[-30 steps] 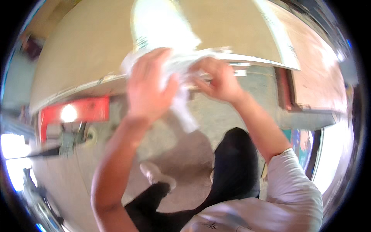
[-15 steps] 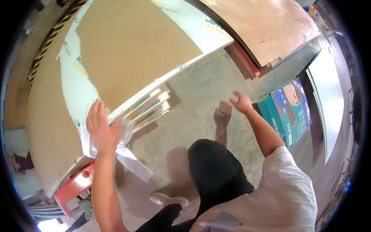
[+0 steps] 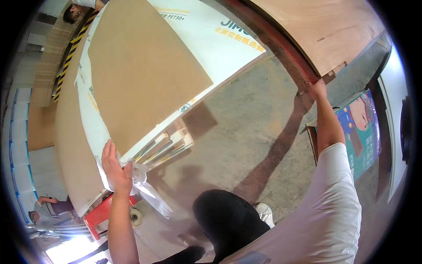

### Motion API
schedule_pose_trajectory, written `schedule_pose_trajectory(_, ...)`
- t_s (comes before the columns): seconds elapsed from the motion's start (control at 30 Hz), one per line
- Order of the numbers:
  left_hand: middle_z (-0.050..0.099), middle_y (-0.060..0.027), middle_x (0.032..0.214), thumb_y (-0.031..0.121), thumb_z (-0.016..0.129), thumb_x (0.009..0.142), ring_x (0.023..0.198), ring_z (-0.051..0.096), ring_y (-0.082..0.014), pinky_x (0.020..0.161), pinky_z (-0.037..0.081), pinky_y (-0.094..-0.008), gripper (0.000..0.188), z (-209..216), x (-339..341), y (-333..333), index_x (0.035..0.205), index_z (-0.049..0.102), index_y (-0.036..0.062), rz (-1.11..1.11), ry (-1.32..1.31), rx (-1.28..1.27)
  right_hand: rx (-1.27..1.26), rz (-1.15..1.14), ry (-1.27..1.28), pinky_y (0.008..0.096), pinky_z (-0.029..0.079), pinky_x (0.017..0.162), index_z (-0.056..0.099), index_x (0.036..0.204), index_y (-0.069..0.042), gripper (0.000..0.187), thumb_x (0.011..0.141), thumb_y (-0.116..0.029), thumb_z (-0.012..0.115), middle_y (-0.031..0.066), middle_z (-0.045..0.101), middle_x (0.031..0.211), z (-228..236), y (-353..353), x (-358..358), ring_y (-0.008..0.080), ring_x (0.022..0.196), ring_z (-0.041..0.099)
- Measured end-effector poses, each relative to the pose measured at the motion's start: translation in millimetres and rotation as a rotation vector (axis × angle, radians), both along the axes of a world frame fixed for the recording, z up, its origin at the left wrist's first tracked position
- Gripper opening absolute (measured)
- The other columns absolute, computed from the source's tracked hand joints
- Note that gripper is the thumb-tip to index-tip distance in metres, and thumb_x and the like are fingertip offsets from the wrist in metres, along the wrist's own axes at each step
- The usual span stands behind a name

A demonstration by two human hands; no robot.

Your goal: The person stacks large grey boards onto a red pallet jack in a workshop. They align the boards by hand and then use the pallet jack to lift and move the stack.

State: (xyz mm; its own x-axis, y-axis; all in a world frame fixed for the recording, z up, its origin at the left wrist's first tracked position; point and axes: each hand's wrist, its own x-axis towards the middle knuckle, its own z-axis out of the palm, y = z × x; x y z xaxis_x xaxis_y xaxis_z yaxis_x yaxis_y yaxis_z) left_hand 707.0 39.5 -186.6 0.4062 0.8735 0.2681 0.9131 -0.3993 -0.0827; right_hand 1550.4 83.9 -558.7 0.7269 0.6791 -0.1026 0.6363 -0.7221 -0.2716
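Observation:
My left hand (image 3: pixel 116 170) lies with fingers stretched along the near corner of a stack of large brown boards (image 3: pixel 145 66). Torn white protective film (image 3: pixel 215 39) covers part of the top board's surface. Crumpled strips of clear-white film (image 3: pixel 149 191) hang from the corner beside my left thumb. At the right, my right hand (image 3: pixel 317 89) is at the near corner of a pile of pinkish plywood sheets (image 3: pixel 325 31). Its fingertips are partly hidden at the pile's dark, reddish edge.
A red pallet-truck part (image 3: pixel 103 215) and a wheel show below the left corner. A teal printed carton (image 3: pixel 360 136) stands at the right, near a white panel (image 3: pixel 393 114). Two other people (image 3: pixel 72 15) are at the left. Concrete floor (image 3: pixel 263 119) lies between the stacks.
My right hand has moved up and right to the plywood pile's corner. My left hand stays at the board corner, slightly lower in view. My body has stepped and the view has shifted.

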Motion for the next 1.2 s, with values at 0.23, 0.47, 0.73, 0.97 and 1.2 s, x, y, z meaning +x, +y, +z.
schedule_pose_trajectory(0.23,0.048,-0.0246,0.169,0.064,0.046,0.115,0.156,0.045,-0.0457,0.129,0.034,-0.0553,0.081,15.3,-1.5,-15.5,0.163,0.046,-0.0009,0.056,0.03,-0.009,-0.197,0.303,0.194,0.0504,0.062,0.098,0.08,0.118,-0.004,0.058,0.08,-0.047,0.082,0.0224,0.081,0.116,69.7,10.2,-105.9,0.0391,0.115,0.078)
schedule_pose_trajectory(0.47,0.047,-0.0204,0.172,0.048,0.063,0.11,0.159,0.042,-0.0426,0.132,0.03,-0.0538,0.073,10.5,6.9,-7.3,0.165,0.046,0.0028,0.06,-0.007,-0.041,-0.507,0.573,0.509,0.0413,0.063,0.089,0.083,0.117,-0.01,0.079,0.074,-0.076,0.083,0.0102,0.084,0.108,120.0,-142.4,-340.8,0.0301,0.101,0.081)
schedule_pose_trajectory(0.73,0.058,-0.0188,0.161,0.03,0.077,0.096,0.149,0.054,-0.0414,0.123,0.04,-0.0562,0.066,-12.0,52.5,-88.3,0.154,0.058,0.0032,-0.071,-0.108,0.099,-0.734,1.492,0.722,0.0446,0.062,0.088,0.085,0.11,-0.012,0.055,0.094,-0.064,0.075,0.012,0.084,0.108,69.7,-273.2,-437.6,0.0334,0.102,0.08)
schedule_pose_trajectory(0.97,0.053,-0.0134,0.163,0.049,0.076,0.099,0.148,0.052,-0.0363,0.119,0.044,-0.0545,0.085,-222.6,29.0,-316.2,0.166,0.048,0.0048,0.31,-0.041,-0.537,-0.34,1.183,0.746,0.0385,0.06,0.077,0.084,0.098,-0.009,0.029,0.095,-0.038,0.085,0.009,0.08,0.09,120.9,-231.4,-396.2,0.0228,0.082,0.076)
schedule_pose_trajectory(1.2,0.055,-0.0112,0.16,0.042,0.079,0.099,0.149,0.051,-0.0348,0.117,0.047,-0.0572,0.085,-275.1,-30.8,-371.5,0.167,0.043,0.0067,0.503,-0.141,-0.906,-0.105,1.191,0.719,0.0329,0.058,0.073,0.08,0.104,-0.004,0.024,0.094,-0.024,0.087,0.0084,0.078,0.091,189.0,-221.1,-444.7,0.0167,0.076,0.07)
